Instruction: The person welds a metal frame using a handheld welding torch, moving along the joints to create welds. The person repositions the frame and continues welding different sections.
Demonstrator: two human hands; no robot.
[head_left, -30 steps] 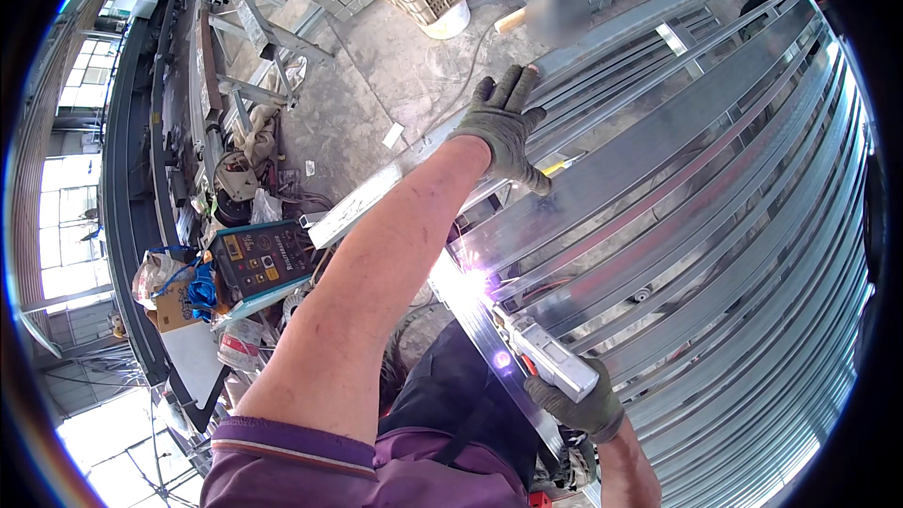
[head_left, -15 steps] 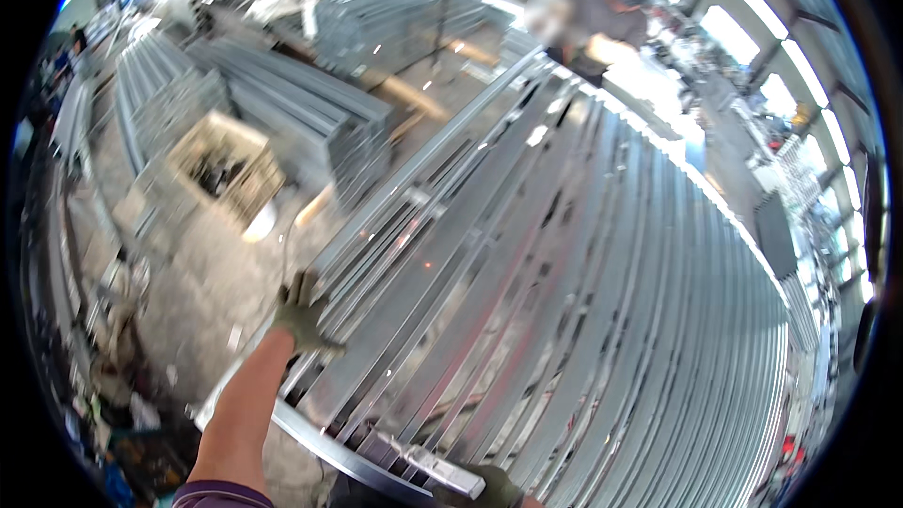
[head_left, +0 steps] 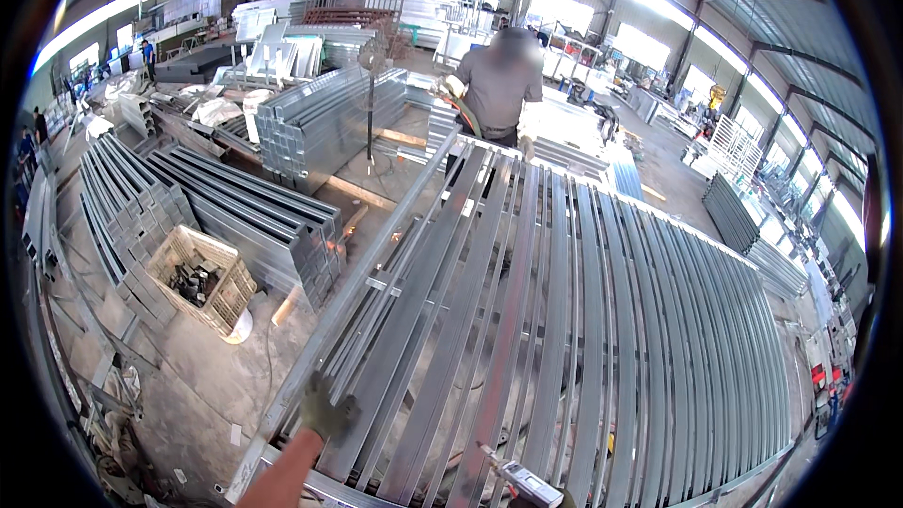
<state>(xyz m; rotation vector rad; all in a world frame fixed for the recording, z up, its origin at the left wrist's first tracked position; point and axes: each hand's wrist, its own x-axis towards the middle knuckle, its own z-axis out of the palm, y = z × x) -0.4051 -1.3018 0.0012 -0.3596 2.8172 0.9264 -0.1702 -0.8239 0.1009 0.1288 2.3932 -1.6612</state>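
Observation:
My left hand (head_left: 326, 411), in a dark green work glove, lies over the long grey metal bars (head_left: 442, 357) near the left rail of a large metal frame (head_left: 310, 376). Its fingers are spread, with nothing held in them. At the lower edge, my right hand (head_left: 565, 500) is mostly out of sight, only a bit of its glove showing. It grips a narrow silver box-shaped piece (head_left: 530, 484) with a slim dark tip; its exact kind is unclear. This piece is over the bars, which run away from me side by side with gaps between.
Beyond the frame's far end stands a person (head_left: 499, 85) in a dark shirt. On the floor to the left are a yellowish plastic crate (head_left: 237, 296) of dark metal parts and stacks of metal tubes (head_left: 254, 212). Wooden battens (head_left: 362, 192) lie behind them.
The view has risen and steadied, showing more of the hall. The silver piece in my right hand has moved right and turned. My left hand stays by the left rail, fingers still spread.

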